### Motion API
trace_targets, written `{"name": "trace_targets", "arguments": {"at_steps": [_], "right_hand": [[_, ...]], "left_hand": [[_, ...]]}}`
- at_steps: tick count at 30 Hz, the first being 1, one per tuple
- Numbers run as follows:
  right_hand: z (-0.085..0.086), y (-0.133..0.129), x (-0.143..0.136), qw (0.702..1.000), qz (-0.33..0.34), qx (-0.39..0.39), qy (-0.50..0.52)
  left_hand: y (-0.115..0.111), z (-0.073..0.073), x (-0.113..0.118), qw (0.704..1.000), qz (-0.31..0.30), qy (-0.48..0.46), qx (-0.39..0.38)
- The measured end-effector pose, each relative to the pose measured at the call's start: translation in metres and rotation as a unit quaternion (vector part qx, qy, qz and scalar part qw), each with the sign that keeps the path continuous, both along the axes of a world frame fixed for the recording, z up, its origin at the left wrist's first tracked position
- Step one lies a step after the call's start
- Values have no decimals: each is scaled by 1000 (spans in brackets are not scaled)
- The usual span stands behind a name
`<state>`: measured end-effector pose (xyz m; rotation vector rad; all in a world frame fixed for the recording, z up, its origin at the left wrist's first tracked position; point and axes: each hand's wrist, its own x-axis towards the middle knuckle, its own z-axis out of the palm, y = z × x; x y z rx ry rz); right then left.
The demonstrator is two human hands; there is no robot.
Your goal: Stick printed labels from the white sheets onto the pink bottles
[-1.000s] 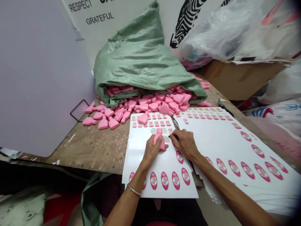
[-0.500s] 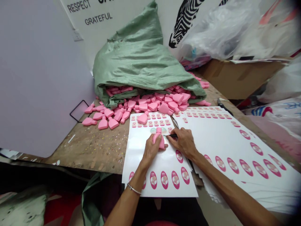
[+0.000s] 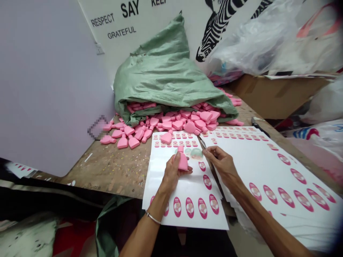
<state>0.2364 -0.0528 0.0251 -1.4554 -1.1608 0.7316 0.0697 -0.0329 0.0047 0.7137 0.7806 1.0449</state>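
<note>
A pink bottle (image 3: 182,161), cap pointing away from me, is gripped by my left hand (image 3: 173,170) above the near sticker sheet (image 3: 182,184). My right hand (image 3: 220,162) pinches a thin metal-tipped tool (image 3: 203,143) by the sheet's right edge; its handle is mostly hidden by my fingers. One loose pink bottle (image 3: 166,137) lies on the top rows of small stickers. Round pale green stickers (image 3: 197,154) show just beyond the held bottle. Oval pink stickers (image 3: 189,207) run along the sheet's near side.
Many pink bottles (image 3: 139,134) spill from a green sack (image 3: 166,78) at the back of the table (image 3: 118,171). Stacked sticker sheets (image 3: 249,157) lie at right, beside a black-handled tool (image 3: 259,126). A cardboard box (image 3: 278,92) and plastic bags stand beyond.
My right hand has moved away from the bottle to the right, and its tool now points away from me. The bottle remains in my left hand. The camera view has shifted slightly.
</note>
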Motion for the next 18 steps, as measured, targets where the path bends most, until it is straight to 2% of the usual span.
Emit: {"name": "trace_targets", "arguments": {"at_steps": [4, 7, 18], "right_hand": [[3, -7, -22, 997, 57, -52, 31], [2, -10, -35, 995, 76, -42, 45], [4, -10, -41, 996, 75, -26, 49]], "left_hand": [[-11, 16, -3, 998, -5, -53, -43], [-15, 24, -5, 997, -3, -61, -49], [-18, 32, -8, 997, -12, -77, -24]]}}
